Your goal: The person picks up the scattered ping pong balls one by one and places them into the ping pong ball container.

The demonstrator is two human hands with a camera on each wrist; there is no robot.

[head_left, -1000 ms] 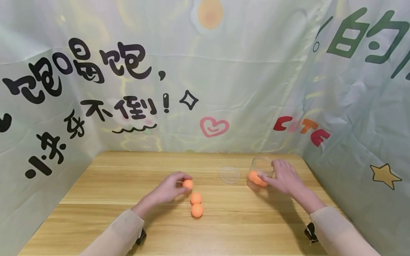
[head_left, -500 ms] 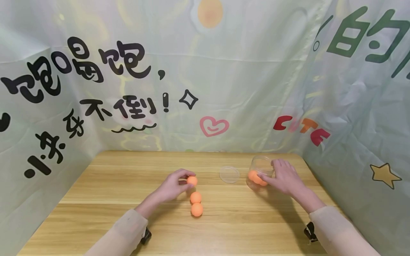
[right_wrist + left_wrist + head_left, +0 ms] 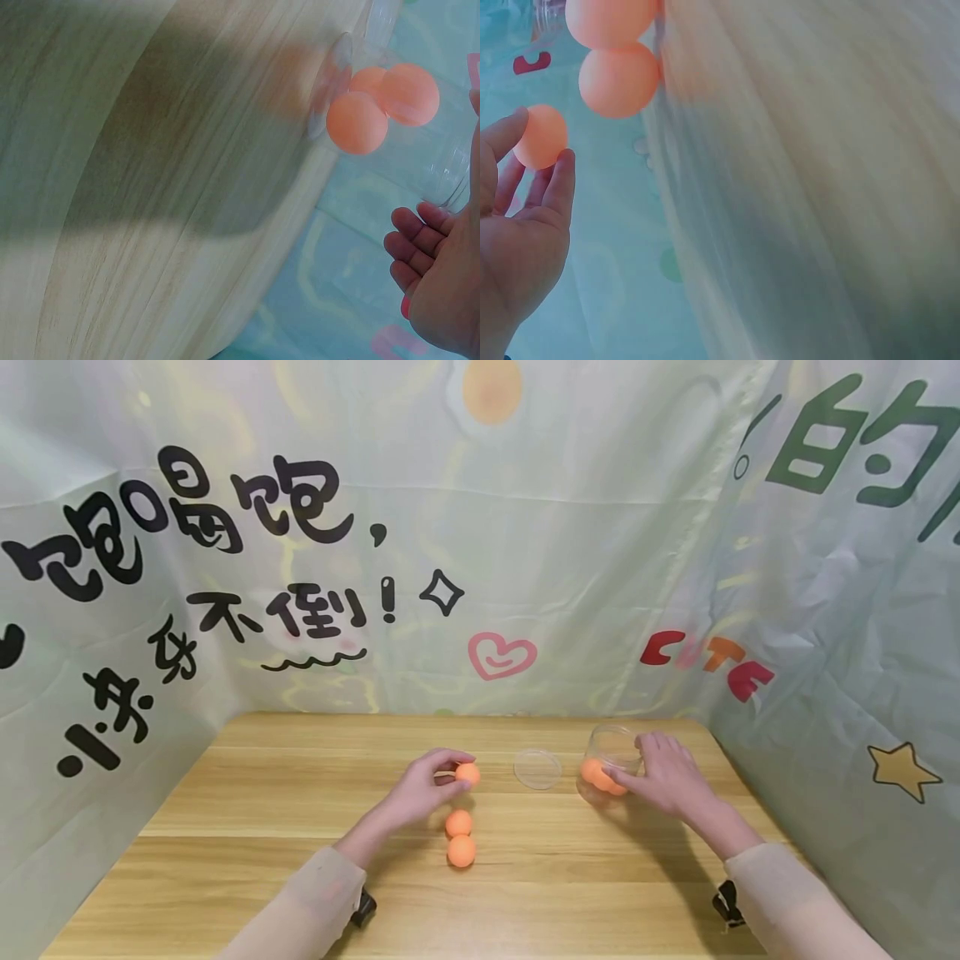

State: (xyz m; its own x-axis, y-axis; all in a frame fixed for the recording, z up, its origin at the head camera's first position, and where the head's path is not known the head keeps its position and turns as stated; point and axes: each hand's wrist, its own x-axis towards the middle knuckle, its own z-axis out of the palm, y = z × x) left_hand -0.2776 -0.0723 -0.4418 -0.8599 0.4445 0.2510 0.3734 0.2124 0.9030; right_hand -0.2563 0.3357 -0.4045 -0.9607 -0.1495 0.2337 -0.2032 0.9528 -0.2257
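An orange ping-pong ball (image 3: 468, 774) is pinched between the thumb and fingers of my left hand (image 3: 422, 789), above the table in the head view. Two more ping-pong balls (image 3: 461, 839) lie touching each other on the wood, nearer to me. On the right, my right hand (image 3: 669, 778) grips an upright clear jar (image 3: 613, 742) by its near right side and rim. Inside the jar, orange ping-pong balls (image 3: 357, 123) rest at the bottom; the right wrist view shows three. The left wrist view also has the pinched ball (image 3: 543, 138) at the fingertips.
A clear round lid (image 3: 537, 770) lies flat on the table to the left of the jar. The wooden table (image 3: 300, 777) ends at a printed cloth (image 3: 420, 677) hung behind it and along both sides.
My left hand has carried its ping-pong ball rightward and a little farther from me, toward the lid. The right hand, the jar and the two loose balls have stayed in place.
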